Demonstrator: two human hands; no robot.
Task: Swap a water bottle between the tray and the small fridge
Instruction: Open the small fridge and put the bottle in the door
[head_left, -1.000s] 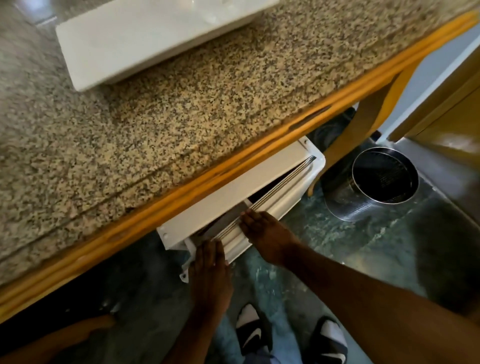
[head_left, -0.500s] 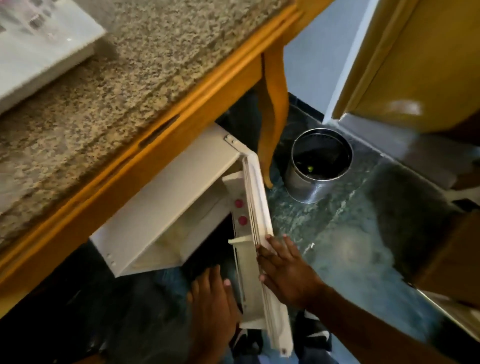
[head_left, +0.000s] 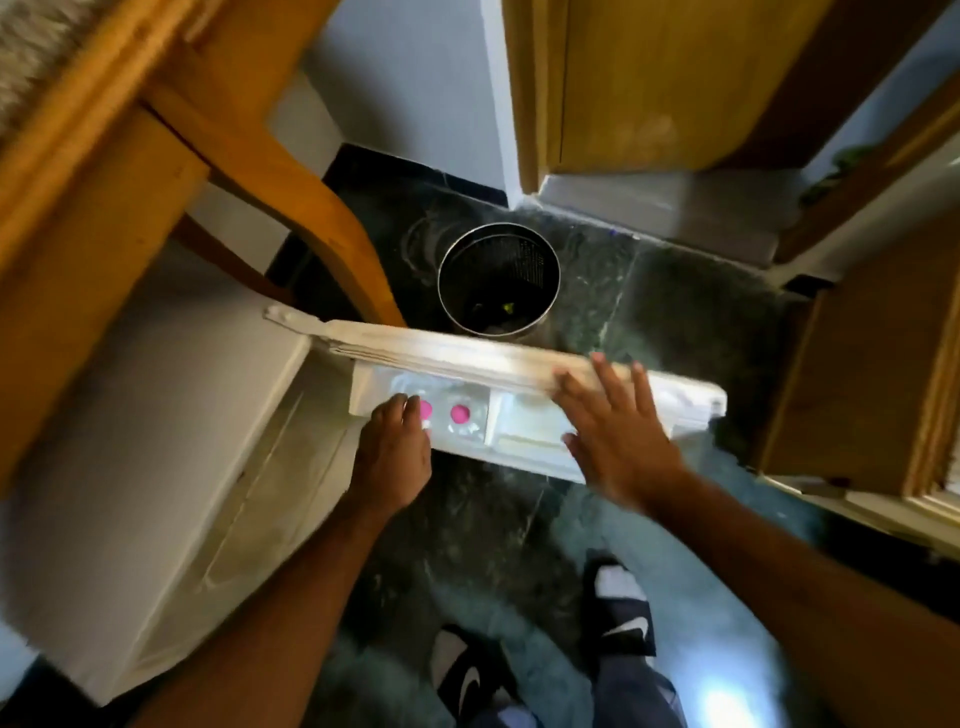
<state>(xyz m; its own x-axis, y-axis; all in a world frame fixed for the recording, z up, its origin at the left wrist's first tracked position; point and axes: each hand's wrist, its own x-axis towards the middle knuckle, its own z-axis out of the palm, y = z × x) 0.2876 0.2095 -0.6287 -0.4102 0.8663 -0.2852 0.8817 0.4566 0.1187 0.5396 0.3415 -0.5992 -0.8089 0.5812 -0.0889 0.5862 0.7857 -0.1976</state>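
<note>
The small white fridge (head_left: 156, 457) stands under the wooden table, its door (head_left: 493, 356) swung wide open. Two clear water bottles stand in the door shelf, seen from above by their pink caps. My left hand (head_left: 395, 457) reaches to the left bottle (head_left: 427, 409), with thumb and fingers closed around its cap. The second bottle (head_left: 460, 413) stands just to its right, untouched. My right hand (head_left: 618, 431) is spread flat against the door's upper edge, holding nothing. The tray is out of view.
A round steel bin (head_left: 498, 280) stands on the dark floor just behind the door. The curved wooden table leg (head_left: 311, 208) is beside the fridge. A wooden cabinet (head_left: 857, 374) is close on the right. My sandalled feet (head_left: 618, 608) are below.
The fridge door has swung from nearly closed to wide open. My view dropped from the granite tabletop to the floor. My left hand moved up to the pink-capped bottle.
</note>
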